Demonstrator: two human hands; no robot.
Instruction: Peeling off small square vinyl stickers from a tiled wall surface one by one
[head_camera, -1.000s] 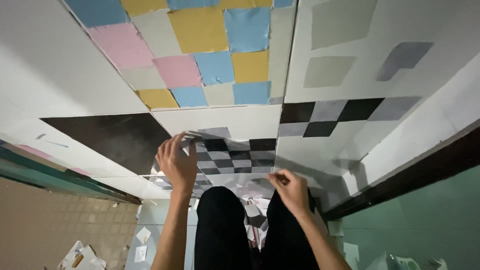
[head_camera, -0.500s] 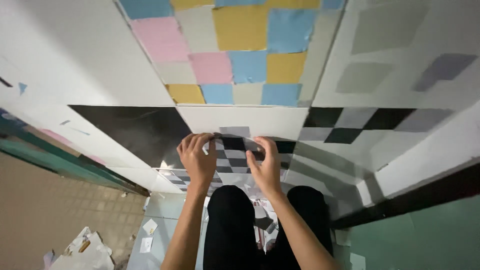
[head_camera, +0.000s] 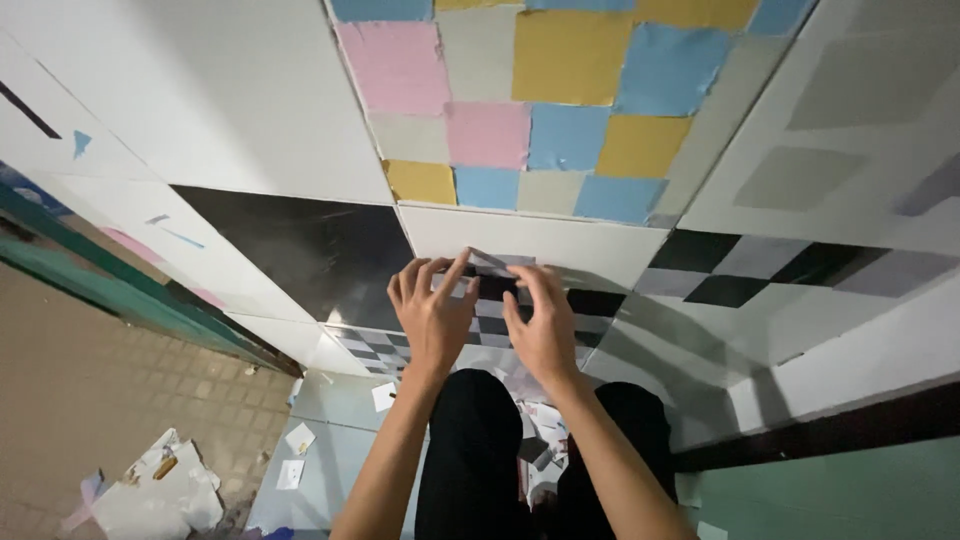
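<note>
Both hands drawn closer together, left hand (head_camera: 432, 318) and right hand (head_camera: 545, 330) flat, grip open, on checkered sheet (head_camera: 590, 303)

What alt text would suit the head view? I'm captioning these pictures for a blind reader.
Two bare hands, left hand and right hand, press side by side on a black, grey and white checkered patch on a white wall panel. Above is a grid of pink, blue and yellow squares; paper scraps litter the floor below.

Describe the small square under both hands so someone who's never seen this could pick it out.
Below the pastel patchwork panel is a white panel with a black, grey and white checkerboard. At its top edge, the left hand and right hand press a pale grey square, tilted with a lifted corner.
</note>
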